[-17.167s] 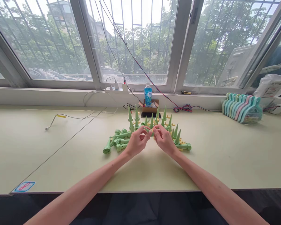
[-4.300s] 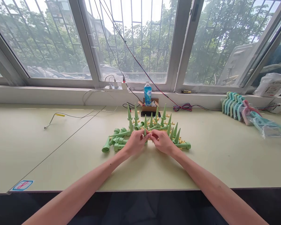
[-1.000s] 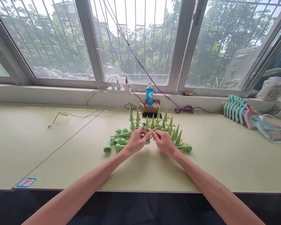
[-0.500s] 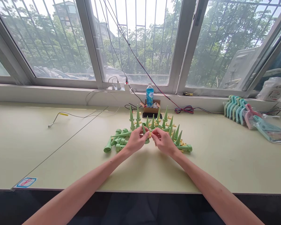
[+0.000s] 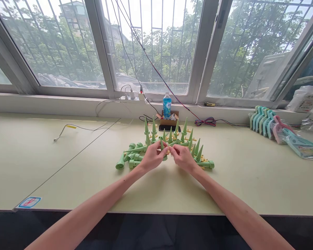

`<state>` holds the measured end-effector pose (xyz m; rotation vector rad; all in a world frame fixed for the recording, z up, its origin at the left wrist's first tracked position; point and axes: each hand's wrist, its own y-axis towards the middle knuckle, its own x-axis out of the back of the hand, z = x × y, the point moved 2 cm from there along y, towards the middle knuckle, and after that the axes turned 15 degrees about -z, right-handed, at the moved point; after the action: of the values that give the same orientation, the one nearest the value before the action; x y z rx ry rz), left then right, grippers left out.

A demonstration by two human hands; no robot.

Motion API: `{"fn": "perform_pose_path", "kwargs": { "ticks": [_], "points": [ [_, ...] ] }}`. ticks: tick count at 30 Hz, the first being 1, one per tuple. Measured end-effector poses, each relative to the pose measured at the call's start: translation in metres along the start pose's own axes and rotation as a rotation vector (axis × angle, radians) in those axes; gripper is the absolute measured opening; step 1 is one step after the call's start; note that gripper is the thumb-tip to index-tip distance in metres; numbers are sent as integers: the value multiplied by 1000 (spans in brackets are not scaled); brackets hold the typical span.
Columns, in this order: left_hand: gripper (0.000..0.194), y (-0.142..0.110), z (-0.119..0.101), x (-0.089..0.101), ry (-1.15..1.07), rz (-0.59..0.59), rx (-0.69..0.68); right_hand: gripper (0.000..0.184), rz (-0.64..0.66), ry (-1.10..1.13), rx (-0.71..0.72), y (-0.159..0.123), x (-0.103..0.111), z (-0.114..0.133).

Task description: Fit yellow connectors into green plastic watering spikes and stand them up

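Observation:
My left hand (image 5: 153, 157) is closed round a green plant-watering spike (image 5: 162, 144), its pointed end up and its wide end showing below the fingers. Against its side my right hand (image 5: 183, 157) pinches a small yellow valve piece (image 5: 168, 151), mostly hidden by the fingertips. Left of my hands lies a heap of green spikes (image 5: 131, 154). Behind and to the right, several green spikes (image 5: 184, 130) stand point up, some with yellow valves fitted. Loose yellow pieces (image 5: 203, 159) lie among those at the right.
A blue bottle (image 5: 167, 106) stands at a small cardboard box (image 5: 169, 122), with a black phone (image 5: 169, 128) before it. Coiled cables (image 5: 205, 121) lie along the sill. Bagged pastel plastic items (image 5: 263, 121) sit at the right. A white cable (image 5: 61, 132) crosses the left table.
The spike in my left hand has turned slightly more upright, and my fingertips have drawn closer round the yellow piece. At the far right, another person's hand has moved back from the bagged item.

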<state>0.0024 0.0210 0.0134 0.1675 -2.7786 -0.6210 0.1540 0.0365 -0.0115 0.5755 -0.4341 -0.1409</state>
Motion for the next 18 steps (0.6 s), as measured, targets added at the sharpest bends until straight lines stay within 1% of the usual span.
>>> {"fn": "perform_pose_path", "kwargs": {
  "ticks": [2,7,10,14,18],
  "points": [
    [31,0,-1,0,-1,-1,7,41,2,7,-6,0,0,0],
    [26,0,-3,2,14,-25,36,31,64,96,-16,-2,2,5],
    [25,0,-3,3,19,-33,41,28,79,115,-8,-2,3,6],
    [25,0,-3,2,7,-28,35,28,77,94,-11,-2,2,5],
    [27,0,-2,1,2,-12,32,32,64,57,-22,-2,2,5]
  ]
}}
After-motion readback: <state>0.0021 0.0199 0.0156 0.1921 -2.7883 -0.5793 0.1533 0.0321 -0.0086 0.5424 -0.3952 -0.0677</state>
